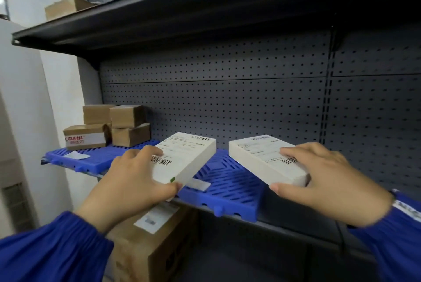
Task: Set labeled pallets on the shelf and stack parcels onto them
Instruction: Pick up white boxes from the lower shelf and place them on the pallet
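Note:
Two blue slotted pallets lie side by side on the dark shelf (296,224). The left pallet (95,158) carries several brown parcels (127,125) and a white label (76,156). The right pallet (230,186) has a white label (199,184) at its front edge. My left hand (134,181) grips a flat white parcel (189,156) with barcodes, held tilted above the gap between the pallets. My right hand (328,179) grips a second flat white parcel (262,158) over the right pallet's right side.
A grey pegboard (250,99) backs the shelf. An upper shelf (159,13) overhangs, with cardboard boxes (66,7) on top. Below the shelf stands a large brown carton (150,245) with a white label. A white wall (27,99) is at the left.

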### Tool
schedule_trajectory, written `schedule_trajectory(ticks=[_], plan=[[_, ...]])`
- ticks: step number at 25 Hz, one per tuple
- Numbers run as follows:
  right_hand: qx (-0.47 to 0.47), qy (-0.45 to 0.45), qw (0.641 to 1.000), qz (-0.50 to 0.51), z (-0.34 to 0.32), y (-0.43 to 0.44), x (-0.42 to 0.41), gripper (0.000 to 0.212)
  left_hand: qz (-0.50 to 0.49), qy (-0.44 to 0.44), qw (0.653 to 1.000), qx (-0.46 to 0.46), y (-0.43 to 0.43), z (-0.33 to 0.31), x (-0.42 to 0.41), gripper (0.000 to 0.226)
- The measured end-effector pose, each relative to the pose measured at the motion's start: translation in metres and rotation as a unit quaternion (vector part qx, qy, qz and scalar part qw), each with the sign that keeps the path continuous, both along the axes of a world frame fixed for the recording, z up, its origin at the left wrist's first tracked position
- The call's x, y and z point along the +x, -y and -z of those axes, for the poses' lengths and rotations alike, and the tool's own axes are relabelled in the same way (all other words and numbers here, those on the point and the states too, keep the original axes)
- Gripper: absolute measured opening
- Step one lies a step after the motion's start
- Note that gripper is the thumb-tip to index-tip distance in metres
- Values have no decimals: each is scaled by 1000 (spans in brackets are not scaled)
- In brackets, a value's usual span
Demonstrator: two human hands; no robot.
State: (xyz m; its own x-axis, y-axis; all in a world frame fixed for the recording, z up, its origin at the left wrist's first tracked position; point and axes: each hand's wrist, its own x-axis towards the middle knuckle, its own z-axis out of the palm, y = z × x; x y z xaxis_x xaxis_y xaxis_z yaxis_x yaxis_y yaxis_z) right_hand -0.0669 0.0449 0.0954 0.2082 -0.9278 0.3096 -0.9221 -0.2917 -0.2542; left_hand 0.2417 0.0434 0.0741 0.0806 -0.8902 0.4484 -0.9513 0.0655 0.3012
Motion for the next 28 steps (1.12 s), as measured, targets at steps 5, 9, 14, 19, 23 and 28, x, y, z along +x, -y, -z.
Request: schedule_trajectory(ticks=[5,9,14,19,23,28], plan=[[47,-38,996,64,7,93,24,108,54,-9,998,42,102,-9,61,90],[79,-57,989,116,23,149,40,99,93,-2,993,74,175,-6,80,90],[114,-26,982,149,46,183,59,93,176,10,976,130,246,6,68,82],[124,-5,980,157,56,195,68,116,233,0,957,175,284,23,61,83],[140,-13,976,165,59,206,70,95,250,3,952,178,300,33,61,80],[159,-45,972,166,60,210,68,83,257,26,949,179,310,45,71,82]])
